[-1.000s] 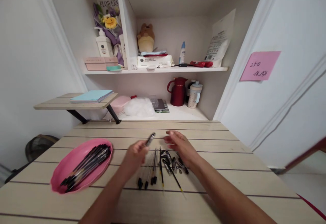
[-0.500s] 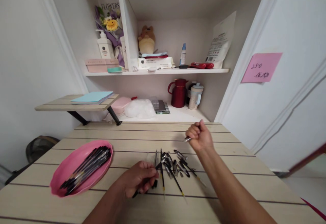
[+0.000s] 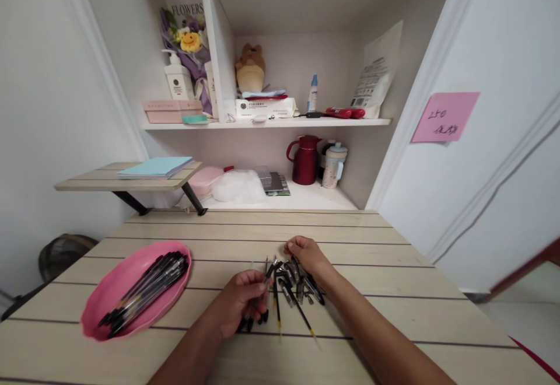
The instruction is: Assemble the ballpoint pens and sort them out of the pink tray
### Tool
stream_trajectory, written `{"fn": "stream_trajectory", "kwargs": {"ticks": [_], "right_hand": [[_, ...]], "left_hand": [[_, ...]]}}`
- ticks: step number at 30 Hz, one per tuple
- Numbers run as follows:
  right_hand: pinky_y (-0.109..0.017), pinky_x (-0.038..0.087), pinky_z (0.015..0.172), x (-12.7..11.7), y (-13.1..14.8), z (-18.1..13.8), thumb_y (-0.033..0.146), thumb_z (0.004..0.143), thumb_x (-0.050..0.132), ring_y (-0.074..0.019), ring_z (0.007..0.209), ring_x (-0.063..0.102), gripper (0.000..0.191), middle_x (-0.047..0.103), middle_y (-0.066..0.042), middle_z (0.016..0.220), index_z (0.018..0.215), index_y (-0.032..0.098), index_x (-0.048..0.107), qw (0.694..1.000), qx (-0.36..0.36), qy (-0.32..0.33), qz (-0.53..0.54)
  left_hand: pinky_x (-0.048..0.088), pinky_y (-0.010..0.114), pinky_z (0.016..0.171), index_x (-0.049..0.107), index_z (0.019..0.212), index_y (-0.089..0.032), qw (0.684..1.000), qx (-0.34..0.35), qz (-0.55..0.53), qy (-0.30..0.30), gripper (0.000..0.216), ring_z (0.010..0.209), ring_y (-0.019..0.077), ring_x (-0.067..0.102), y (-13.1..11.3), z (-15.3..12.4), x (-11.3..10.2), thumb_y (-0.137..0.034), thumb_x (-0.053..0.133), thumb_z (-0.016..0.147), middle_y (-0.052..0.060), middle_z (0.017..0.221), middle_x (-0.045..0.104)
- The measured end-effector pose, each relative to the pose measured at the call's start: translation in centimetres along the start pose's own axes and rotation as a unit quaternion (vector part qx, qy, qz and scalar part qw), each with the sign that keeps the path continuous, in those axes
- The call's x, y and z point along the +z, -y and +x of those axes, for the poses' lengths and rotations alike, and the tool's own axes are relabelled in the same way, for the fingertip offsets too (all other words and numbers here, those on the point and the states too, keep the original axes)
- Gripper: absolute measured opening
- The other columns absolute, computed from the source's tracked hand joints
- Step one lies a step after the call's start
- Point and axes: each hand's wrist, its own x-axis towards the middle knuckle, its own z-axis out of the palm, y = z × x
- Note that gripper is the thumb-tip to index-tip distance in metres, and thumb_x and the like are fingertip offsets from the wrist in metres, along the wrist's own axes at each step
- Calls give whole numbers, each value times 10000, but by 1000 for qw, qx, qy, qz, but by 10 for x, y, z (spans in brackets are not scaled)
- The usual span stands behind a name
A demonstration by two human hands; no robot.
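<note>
My left hand (image 3: 245,302) is closed around a slim black pen (image 3: 272,269), whose silvery end slants up past my fingertips. Its other end is hidden in the palm. My right hand (image 3: 307,254) is over the far side of a loose pile of pen parts (image 3: 286,291), thumb and fingers pinched together. What it grips, if anything, is hidden. Black caps and clear pieces with metal tips make up the pile. Among them a thin ink refill (image 3: 304,318) with a yellow band points toward me. Below my left hand lie several black ends.
On the left, a pink scalloped tray (image 3: 94,303) holds a bundle of pens (image 3: 146,291). Behind it, a small raised shelf (image 3: 87,178) carries blue paper (image 3: 155,167). A red jug (image 3: 305,160) and a tumbler (image 3: 334,166) stand at the back.
My right hand has come down and left from above the table to the pile; the silvery piece it held is out of sight. My left hand has shifted slightly, still closed.
</note>
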Motion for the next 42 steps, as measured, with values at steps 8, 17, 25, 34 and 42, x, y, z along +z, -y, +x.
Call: {"fn": "stream_trajectory", "kwargs": {"ticks": [8,17,25,34,42], "right_hand": [[-197,291,404,18,15,-23,384,662,578,-79,421,436,225,545,25,520,656,163,541,994,17,99,-41],[-181,250,381,27,17,-30,317,548,709,-45,371,390,257,499,48,425,573,141,525,988,65,100,102],[-182,313,438,23,21,-30,283,546,726,-55,435,465,234,548,23,476,656,114,608,973,43,150,168],[-166,279,371,22,14,-28,354,572,695,-47,367,421,265,523,45,419,607,141,541,986,79,133,59],[-189,374,458,18,17,-27,276,499,751,-80,482,527,284,575,15,533,678,119,596,972,79,165,146]], "left_hand": [[332,154,370,505,793,-157,999,15,-17,-33,240,411,53,469,0,3,1,-257,647,629,-53,554,490],[245,144,322,549,768,-125,999,-1,-43,13,223,371,27,404,-8,1,4,-310,623,669,-29,568,497],[128,125,287,558,869,-105,989,-52,-96,104,259,317,-13,267,-19,-5,-1,-317,563,720,-40,537,454],[160,130,251,467,775,-167,984,58,157,-67,281,256,36,376,0,6,9,-427,535,692,-70,476,483],[159,150,263,517,830,-144,998,-12,56,38,407,245,20,279,-12,-3,7,-530,441,727,-75,435,439]]}}
